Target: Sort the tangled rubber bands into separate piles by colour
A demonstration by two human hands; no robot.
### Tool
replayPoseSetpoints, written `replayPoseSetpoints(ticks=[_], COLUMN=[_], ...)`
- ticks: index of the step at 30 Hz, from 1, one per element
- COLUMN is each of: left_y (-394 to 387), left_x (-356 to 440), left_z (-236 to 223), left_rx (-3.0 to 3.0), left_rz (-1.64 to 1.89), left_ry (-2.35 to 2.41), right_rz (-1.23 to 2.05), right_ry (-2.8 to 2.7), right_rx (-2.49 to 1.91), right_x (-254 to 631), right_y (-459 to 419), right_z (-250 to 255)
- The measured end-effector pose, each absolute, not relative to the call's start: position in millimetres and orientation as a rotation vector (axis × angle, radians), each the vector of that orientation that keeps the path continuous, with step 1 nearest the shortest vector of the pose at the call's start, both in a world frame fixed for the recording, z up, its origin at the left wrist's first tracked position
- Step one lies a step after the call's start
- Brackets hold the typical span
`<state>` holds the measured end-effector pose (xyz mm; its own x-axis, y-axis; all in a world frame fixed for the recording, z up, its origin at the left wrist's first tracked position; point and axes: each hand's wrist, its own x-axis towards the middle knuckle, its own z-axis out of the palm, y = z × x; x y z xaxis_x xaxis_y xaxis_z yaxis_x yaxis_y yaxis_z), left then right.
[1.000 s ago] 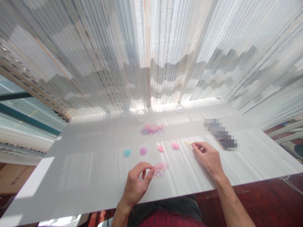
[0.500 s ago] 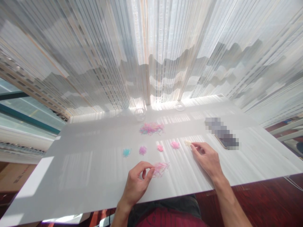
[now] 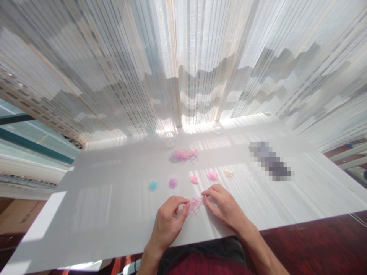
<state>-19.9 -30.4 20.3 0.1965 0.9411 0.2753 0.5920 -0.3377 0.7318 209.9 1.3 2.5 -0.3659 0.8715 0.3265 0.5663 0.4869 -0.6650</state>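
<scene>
Hands (image 3: 168, 220) (image 3: 223, 204) nearly pinched at pink strands (image 3: 195, 206), hold unclear; carton print (image 3: 28, 214), shirt lettering (image 3: 197, 264) illegible.

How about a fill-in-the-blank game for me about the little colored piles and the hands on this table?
1. From the blue pile to the yellow pile, counting both, there are ____ piles in the row.
2. Right between the blue pile and the reddish pile comes a ____ one.
3. The loose pink heap lies between the left hand and the ____ hand.

Missing words: five, purple, right.
</scene>
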Motion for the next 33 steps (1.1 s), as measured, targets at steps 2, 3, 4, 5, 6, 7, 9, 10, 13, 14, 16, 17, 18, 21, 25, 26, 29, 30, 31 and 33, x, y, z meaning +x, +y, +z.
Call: replayPoseSetpoints(ticks=[2, 3, 4, 5, 6, 7, 9, 10, 13, 14, 16, 17, 18, 21, 25, 26, 29, 30, 31, 33], left_y=[-29.4, -28.8, -28.2, -27.8, -27.7, -27.8, -28.9, -29.6, -31.2, -31.2, -30.6, -30.2, -29.7, -29.4, -31.1, -31.5, -32.4, -32.5, -32.5, -32.5], left_x=[-20.3, -21.1, -22.2, -23.6, -25.4, -27.4, -31.3, -33.0, -35.2, -35.0, -33.3, -32.1, -30.8, -28.3, -28.8, -29.3, -30.0, -29.9, -29.6, -28.2], left_z=[20.0, 19.3, 18.2, 17.0, 15.5, 14.1, 11.7, 10.9, 10.4, 10.8, 12.1, 12.7, 13.3, 13.9, 12.8, 12.6, 12.6, 12.8, 13.2, 14.1], left_rx=[2.061, 2.091, 2.12, 2.145, 2.165, 2.177, 2.183, 2.182, 2.17, 2.166, 2.158, 2.157, 2.156, 2.155, 2.131, 2.122, 2.1, 2.095, 2.09, 2.076], left_rz=[0.981, 0.982, 0.982, 0.981, 0.978, 0.971, 0.954, 0.949, 0.943, 0.944, 0.945, 0.945, 0.944, 0.935, 0.926, 0.93, 0.953, 0.962, 0.968, 0.976], left_ry=[1.454, 1.473, 1.493, 1.514, 1.533, 1.548, 1.567, 1.571, 1.569, 1.565, 1.553, 1.544, 1.534, 1.513, 1.505, 1.503, 1.495, 1.491, 1.486, 1.467], right_rz=[0.593, 0.596, 0.602, 0.613, 0.628, 0.644, 0.671, 0.681, 0.707, 0.711, 0.711, 0.707, 0.702, 0.699, 0.798, 0.831, 0.899, 0.916, 0.932, 0.958], right_ry=[-2.135, -2.162, -2.185, -2.205, -2.223, -2.239, -2.265, -2.276, -2.293, -2.299, -2.309, -2.31, -2.308, -2.284, -2.191, -2.156, -2.052, -2.016, -1.977, -1.892], right_rx=[-1.184, -1.183, -1.178, -1.166, -1.151, -1.136, -1.121, -1.119, -1.142, -1.155, -1.178, -1.183, -1.184, -1.172, -1.187, -1.196, -1.21, -1.216, -1.227, -1.255], right_x=[205.7, 204.5, 203.8, 203.5, 203.6, 203.9, 204.9, 205.3, 205.6, 205.3, 204.5, 204.1, 203.9, 203.9, 206.0, 206.7, 208.0, 207.9, 207.4, 205.1], right_y=[5.2, 7.1, 9.0, 10.7, 12.2, 13.5, 15.6, 16.4, 17.7, 17.8, 17.7, 17.5, 17.3, 16.8, 16.4, 16.2, 15.1, 14.6, 14.0, 12.6], right_z=[2.7, 3.8, 5.3, 7.1, 9.0, 10.8, 13.6, 14.6, 16.4, 16.9, 17.8, 18.2, 18.5, 18.7, 16.9, 16.3, 14.8, 14.6, 14.6, 15.3])
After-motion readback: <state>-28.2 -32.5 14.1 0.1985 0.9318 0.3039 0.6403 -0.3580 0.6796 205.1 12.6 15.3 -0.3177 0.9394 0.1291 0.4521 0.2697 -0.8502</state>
